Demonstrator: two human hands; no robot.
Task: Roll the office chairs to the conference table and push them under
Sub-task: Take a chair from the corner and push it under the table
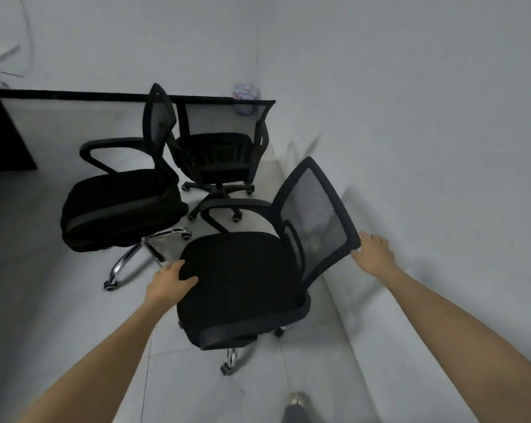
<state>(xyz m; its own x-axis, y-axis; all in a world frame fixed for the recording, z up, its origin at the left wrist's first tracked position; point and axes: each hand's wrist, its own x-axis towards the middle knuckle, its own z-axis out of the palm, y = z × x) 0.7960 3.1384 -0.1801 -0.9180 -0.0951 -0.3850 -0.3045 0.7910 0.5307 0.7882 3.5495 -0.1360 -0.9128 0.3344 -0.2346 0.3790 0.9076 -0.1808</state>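
Currently the left hand (171, 279) is gripping the nearest chair (246, 285) by its seat edge (188, 296), the right hand (372, 250) by its backrest (316, 209), preparing to roll it.

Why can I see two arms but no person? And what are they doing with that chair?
The camera sits on the person's head and looks forward and down. So you see only their arms, as if they were your own. There is just this one picture.

The left hand grips the edge of the seat of the nearest chair. The right hand holds the top corner of its mesh back.

Two more black chairs on wheels stand behind it: the left chair, which has shiny legs, and the far chair, which has black legs. A small bin sits in the corner. At the far left is a dark piece of furniture, cut off by the picture's edge.

The lens is very wide, so the room looks bent.
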